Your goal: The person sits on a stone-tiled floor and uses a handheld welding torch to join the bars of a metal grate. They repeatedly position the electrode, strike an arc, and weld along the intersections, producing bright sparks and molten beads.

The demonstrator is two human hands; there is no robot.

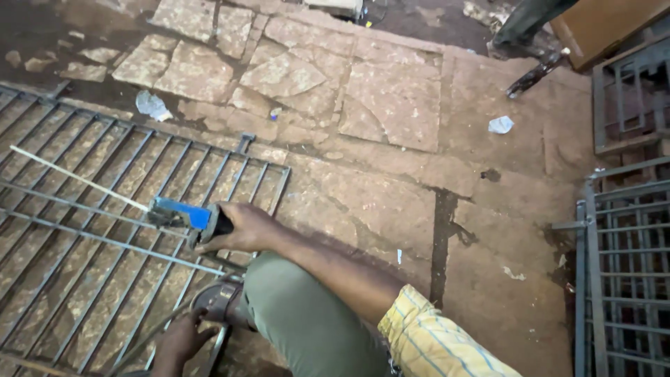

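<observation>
My right hand [241,227] grips a welding electrode holder [183,213] with a blue body and a black handle. A thin pale rod [77,178] sticks out of it up and to the left, over a grey metal grille [174,143] that lies flat on the stone floor. My left hand [180,342] is low at the bottom edge, beside my sandalled foot [216,301], with its fingers curled near a grey cable [150,335] and a grille bar. Its grasp is not clear. My knee in green trousers [300,321] sits between the hands.
More metal grilles [621,279] stand at the right edge. Another person's leg [523,24] and a wooden board [607,24] are at the top right. Crumpled paper scraps [152,105] [500,124] lie on the cracked stone paving [391,105].
</observation>
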